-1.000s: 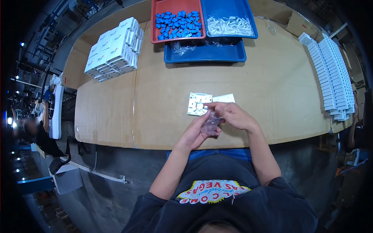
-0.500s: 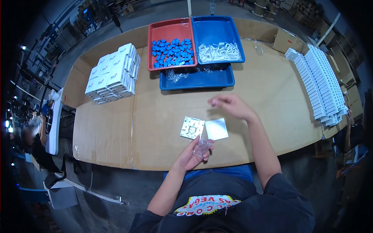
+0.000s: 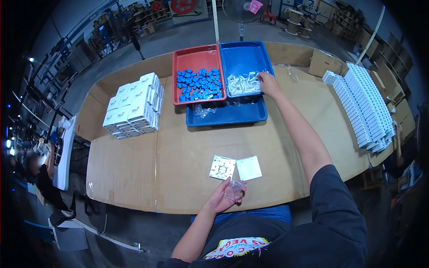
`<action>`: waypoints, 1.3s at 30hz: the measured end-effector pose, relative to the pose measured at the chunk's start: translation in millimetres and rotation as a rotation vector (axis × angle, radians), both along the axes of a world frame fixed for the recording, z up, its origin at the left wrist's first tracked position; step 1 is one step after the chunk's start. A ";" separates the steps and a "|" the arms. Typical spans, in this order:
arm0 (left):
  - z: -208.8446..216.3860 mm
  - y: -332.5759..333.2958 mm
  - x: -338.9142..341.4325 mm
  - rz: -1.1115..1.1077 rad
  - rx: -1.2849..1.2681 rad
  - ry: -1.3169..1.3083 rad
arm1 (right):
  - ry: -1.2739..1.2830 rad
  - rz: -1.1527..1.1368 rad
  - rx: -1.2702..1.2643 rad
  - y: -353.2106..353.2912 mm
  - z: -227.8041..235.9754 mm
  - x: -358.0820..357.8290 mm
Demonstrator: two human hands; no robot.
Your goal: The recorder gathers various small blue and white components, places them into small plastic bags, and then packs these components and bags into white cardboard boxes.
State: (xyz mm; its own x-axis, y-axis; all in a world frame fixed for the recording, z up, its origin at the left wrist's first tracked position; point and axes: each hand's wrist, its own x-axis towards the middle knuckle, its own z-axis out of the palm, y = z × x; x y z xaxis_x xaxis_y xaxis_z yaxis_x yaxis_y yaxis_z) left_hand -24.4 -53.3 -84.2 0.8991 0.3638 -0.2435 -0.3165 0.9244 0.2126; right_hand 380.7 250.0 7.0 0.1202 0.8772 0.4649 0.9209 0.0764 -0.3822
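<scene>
Low in the middle, my left hand (image 3: 219, 199) is closed around a small clear plastic bag (image 3: 233, 192). Just beyond it on the cardboard lie two square white plates: one with a moulded inner pattern (image 3: 222, 168), the other plain and flat (image 3: 249, 168). My right arm stretches forward to the upper blue tray (image 3: 246, 56). There my right hand (image 3: 269, 85) is at the right edge of a heap of slim white plastic pieces (image 3: 242, 84). Its fingertips are bent together among the pieces; what they pinch is too small to make out.
Left of the blue tray, a red tray (image 3: 196, 57) holds small blue parts (image 3: 199, 85). Beneath both sits a lower blue tray (image 3: 228, 119) with clear bags. White boxes (image 3: 132, 105) are stacked at left, rows of white units (image 3: 364, 107) at right. A person (image 3: 47, 172) sits far left.
My right hand has moved forward from above the plates to the white pieces in the blue tray. My left hand still holds the bag. The whole view has tilted up.
</scene>
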 end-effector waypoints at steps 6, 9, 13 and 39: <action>-1.8 -0.7 -3.4 0.012 0.003 -0.021 | -0.111 -0.084 -0.052 15.2 2.3 -3.3; -1.6 -0.4 -0.9 0.005 0.014 -0.022 | -0.152 -0.097 -0.032 22.2 0.7 -0.9; -2.2 0.4 0.9 0.007 0.033 -0.022 | -0.090 -0.183 -0.030 31.6 -2.2 4.2; -3.8 2.6 6.1 -0.014 0.089 -0.025 | 0.295 -0.089 -0.064 15.0 13.8 21.6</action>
